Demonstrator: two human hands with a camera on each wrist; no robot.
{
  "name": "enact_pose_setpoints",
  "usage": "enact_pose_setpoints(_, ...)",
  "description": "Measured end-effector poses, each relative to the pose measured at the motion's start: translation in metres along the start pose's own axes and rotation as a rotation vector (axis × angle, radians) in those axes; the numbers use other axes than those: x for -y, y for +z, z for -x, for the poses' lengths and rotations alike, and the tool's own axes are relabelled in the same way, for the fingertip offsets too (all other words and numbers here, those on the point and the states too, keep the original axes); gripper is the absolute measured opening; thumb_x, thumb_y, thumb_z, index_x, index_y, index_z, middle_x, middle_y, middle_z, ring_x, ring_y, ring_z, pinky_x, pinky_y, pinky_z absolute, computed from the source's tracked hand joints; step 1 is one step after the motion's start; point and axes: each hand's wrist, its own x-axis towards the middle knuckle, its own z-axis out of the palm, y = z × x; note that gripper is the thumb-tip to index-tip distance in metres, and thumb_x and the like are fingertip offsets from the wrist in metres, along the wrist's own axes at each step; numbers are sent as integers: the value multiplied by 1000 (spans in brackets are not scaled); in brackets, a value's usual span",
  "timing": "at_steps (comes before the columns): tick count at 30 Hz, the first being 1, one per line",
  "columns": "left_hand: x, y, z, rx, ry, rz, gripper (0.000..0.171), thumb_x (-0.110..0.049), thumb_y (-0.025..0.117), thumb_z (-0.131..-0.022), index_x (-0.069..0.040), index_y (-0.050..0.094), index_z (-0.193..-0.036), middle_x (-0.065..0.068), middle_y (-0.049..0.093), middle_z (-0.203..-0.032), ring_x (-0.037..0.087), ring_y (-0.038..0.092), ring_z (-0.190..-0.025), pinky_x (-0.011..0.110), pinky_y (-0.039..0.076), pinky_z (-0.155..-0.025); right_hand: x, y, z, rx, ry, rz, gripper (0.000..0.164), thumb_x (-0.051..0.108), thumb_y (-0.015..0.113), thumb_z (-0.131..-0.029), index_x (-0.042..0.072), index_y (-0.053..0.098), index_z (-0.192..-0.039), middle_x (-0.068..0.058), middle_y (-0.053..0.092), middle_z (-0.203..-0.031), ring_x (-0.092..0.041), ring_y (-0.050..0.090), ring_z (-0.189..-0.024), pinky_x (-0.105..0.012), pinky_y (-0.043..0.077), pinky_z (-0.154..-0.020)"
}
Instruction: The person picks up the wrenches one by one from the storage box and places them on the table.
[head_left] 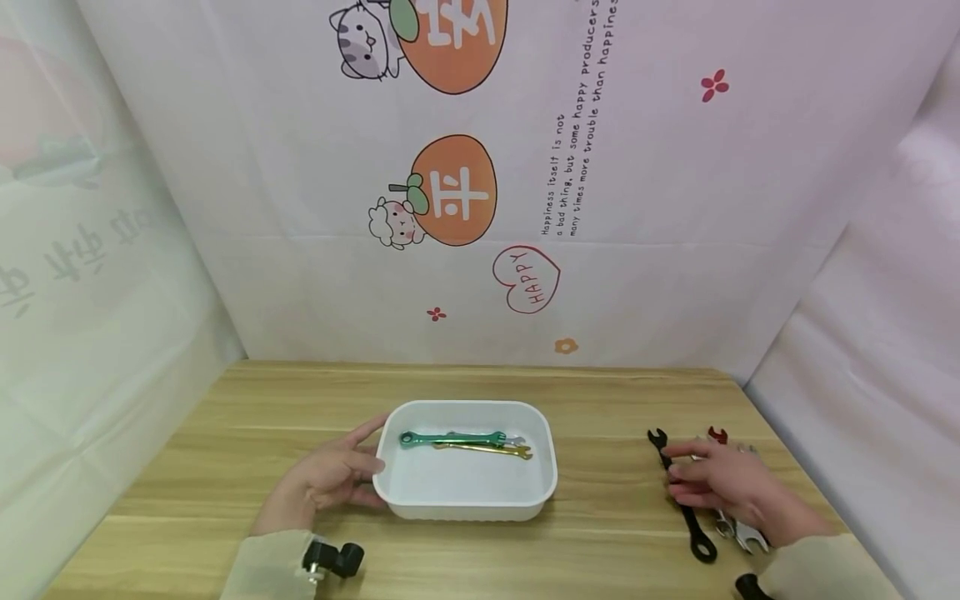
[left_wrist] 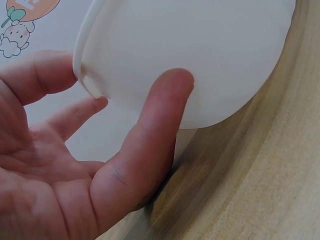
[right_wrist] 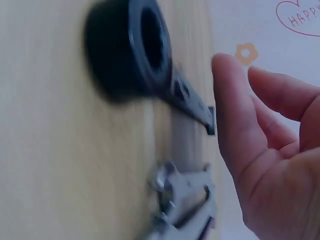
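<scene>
A white plastic box [head_left: 465,492] stands on the table with a green wrench [head_left: 450,439], a gold wrench [head_left: 487,450] and a partly covered silver one inside. My left hand [head_left: 341,475] touches its left end, thumb [left_wrist: 162,100] against the outer wall and other fingers around the far corner, spread and fairly straight. Over at the right, my right hand [head_left: 723,483] hovers above a group of wrenches. Closest to its fingers lies a black wrench [head_left: 692,521]; in the right wrist view the fingertips hold nothing visible. This hand partly hides the wrenches below it.
Silver wrenches [head_left: 748,536] and a red-ended wrench [head_left: 717,434] lie around and under the right hand. The wooden table [head_left: 600,533] ends at a printed white cloth backdrop [head_left: 637,292], with more white cloth at both sides.
</scene>
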Motion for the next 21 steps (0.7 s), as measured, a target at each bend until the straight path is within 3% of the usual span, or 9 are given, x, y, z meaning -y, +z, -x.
enact_pose_setpoints(4,0,0,0,2,0,5,87,9,55,-90,-19,14,-161,36,37,-145,42,60,-108,60,53,-82,-5,1,-2,33,13,-78,62,5,58,-99,-14,26,-149,-21,65,-114,-36,65,-102,-48,54,-88)
enact_pose_setpoints(21,0,-2,0,12,2,4,87,8,56,-90,-17,12,-161,35,37,-145,41,61,-107,61,53,-82,-10,-13,4,-33,-1,-43,53,0,54,-99,-21,31,-141,-19,66,-115,-33,67,-102,-45,55,-86)
